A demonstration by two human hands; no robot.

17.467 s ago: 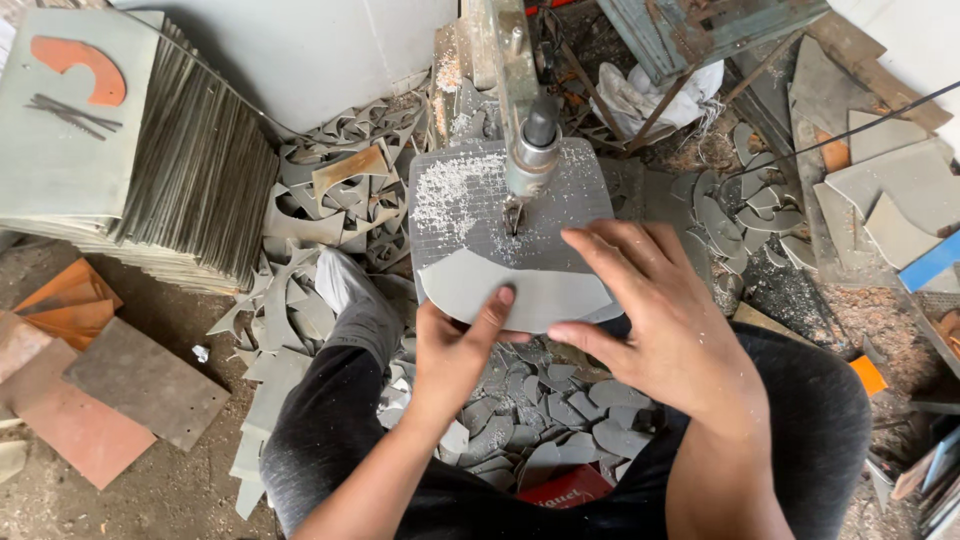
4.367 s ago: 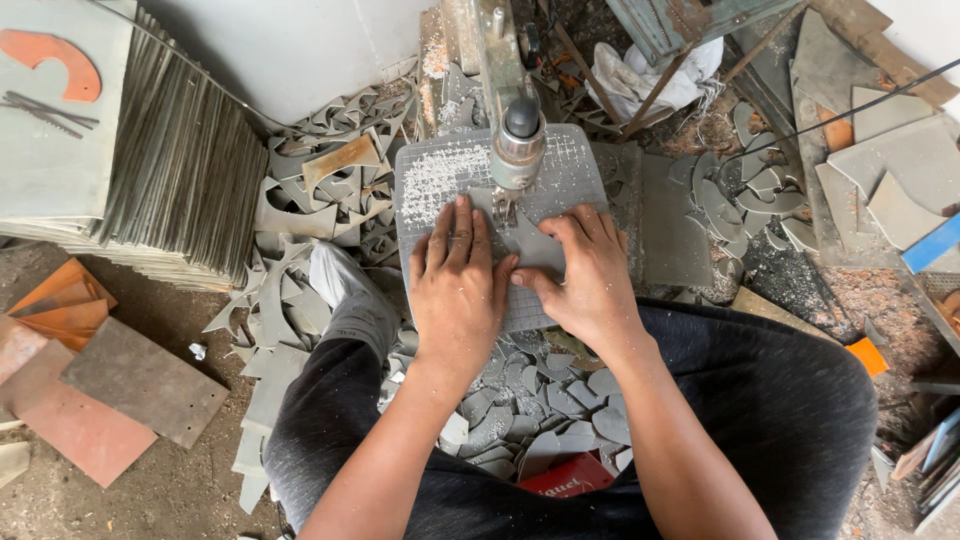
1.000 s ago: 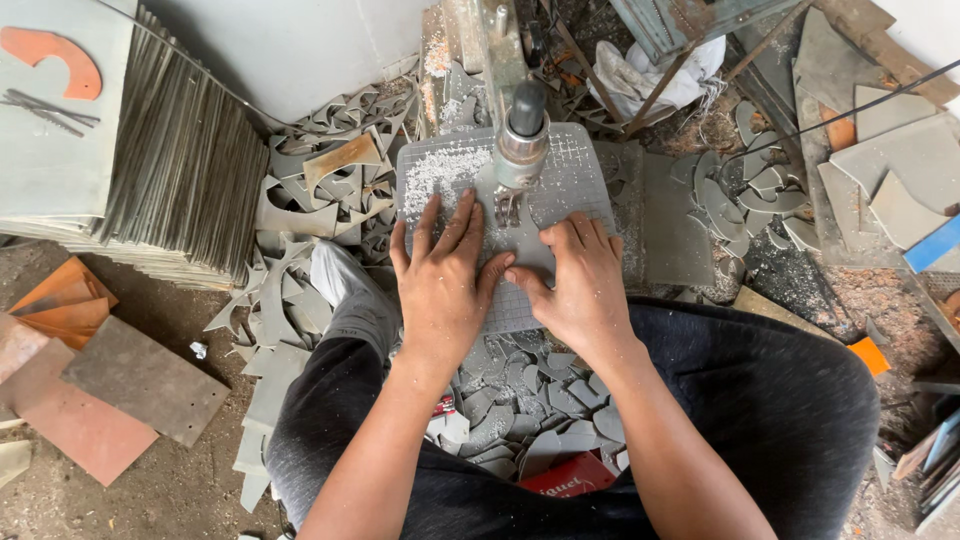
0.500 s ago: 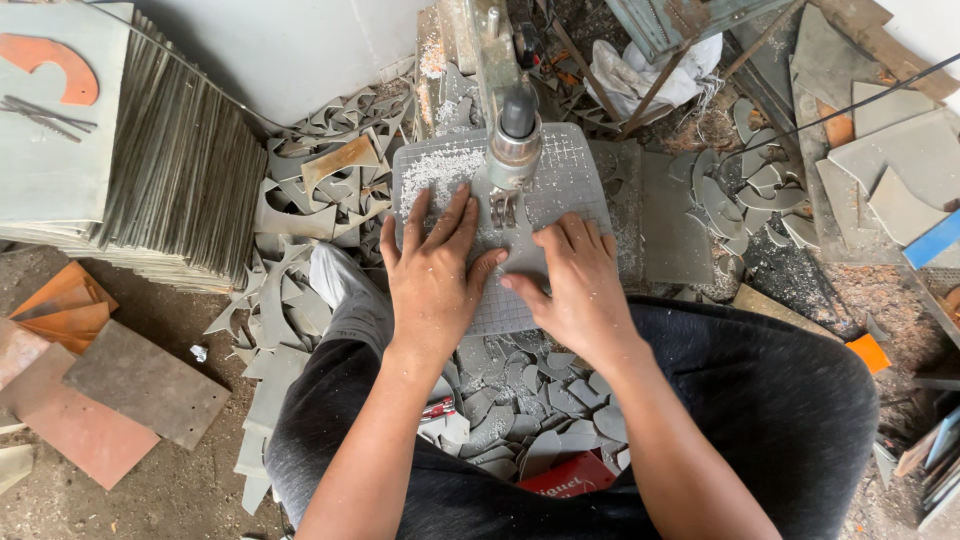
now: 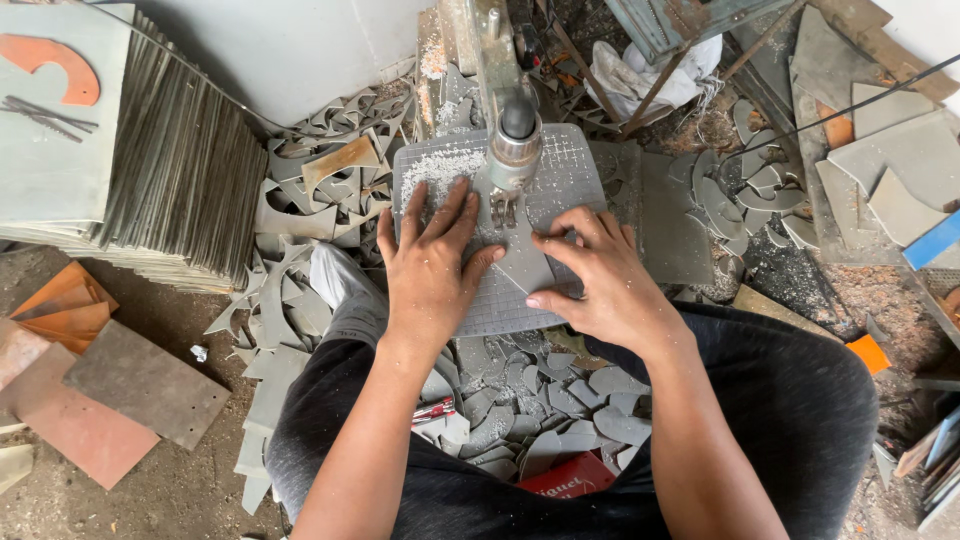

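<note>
Pressing flat, unclenched, both hands (image 5: pixel 520 275) pin a grey tile (image 5: pixel 505 240) amid offcuts (image 5: pixel 545 415) beneath the saw head (image 5: pixel 515 140).

Far left we see a big stack of grey tiles (image 5: pixel 170 170) stood on edge, w/ a flat grey tile (image 5: pixel 50 150) on top carrying an orange curved cut-out (image 5: pixel 45 60) and some thin dark strips (image 5: pixel 45 112). Near left on the dirt floor (image 5: pixel 180 490): orange tile pieces (image 5: pixel 65 305), a brown slab (image 5: pixel 145 385), a reddish one (image 5: pixel 75 435). Grey curved offcuts (image 5: pixel 300 210) litter the ground btw. stack and centre; more offcut chips (image 5: pixel 545 410) lie near, in the middle, beside a red box (image 5: pixel 565 478). Far right: white cloth (image 5: pixel 645 80), grey tile fragments (image 5: pixel 900 170), a blue strip (image 5: pixel 930 240), a small orange bit (image 5: pixel 868 352).
</note>
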